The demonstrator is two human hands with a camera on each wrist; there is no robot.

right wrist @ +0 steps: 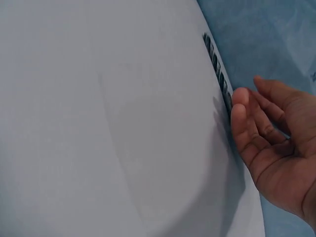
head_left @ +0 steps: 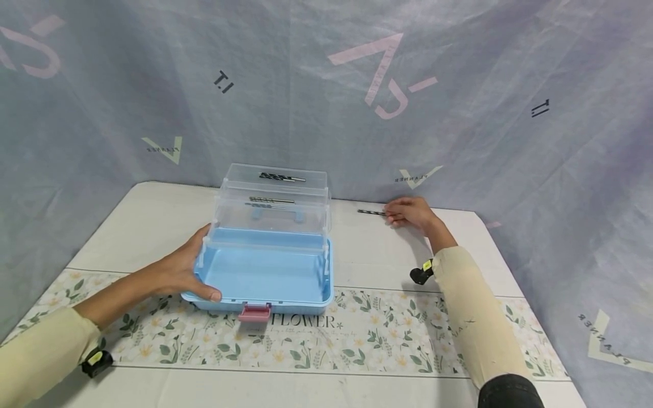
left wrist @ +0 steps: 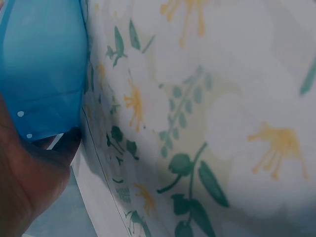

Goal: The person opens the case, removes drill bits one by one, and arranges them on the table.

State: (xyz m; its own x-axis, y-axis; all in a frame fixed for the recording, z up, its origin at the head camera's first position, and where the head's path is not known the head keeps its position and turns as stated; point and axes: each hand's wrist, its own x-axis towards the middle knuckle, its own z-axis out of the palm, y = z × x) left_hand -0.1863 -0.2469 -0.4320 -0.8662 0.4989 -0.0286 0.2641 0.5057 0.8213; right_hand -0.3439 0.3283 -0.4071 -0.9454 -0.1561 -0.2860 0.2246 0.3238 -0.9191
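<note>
A light-blue toolbox [head_left: 262, 277] stands open, its clear tiered trays [head_left: 275, 209] raised at the back and its pink latch [head_left: 255, 312] hanging at the front. My left hand [head_left: 191, 272] grips the box's left end, thumb over the front corner; the left wrist view shows the fingers at the blue wall [left wrist: 47, 59]. Far to the right, a dark spiral drill bit [head_left: 370, 212] lies near the table's back edge. My right hand [head_left: 410, 212] pinches its right end, thumb and finger tips together there; the fingers [right wrist: 239, 116] hide that end.
Black bits [head_left: 280, 177] lie in the top tray, with a gold-coloured bit [head_left: 272, 200] and a silver one [head_left: 265, 206] lower down. A grey printed curtain [head_left: 285, 102] hangs behind the table. A floral strip [head_left: 306, 345] crosses the white tabletop.
</note>
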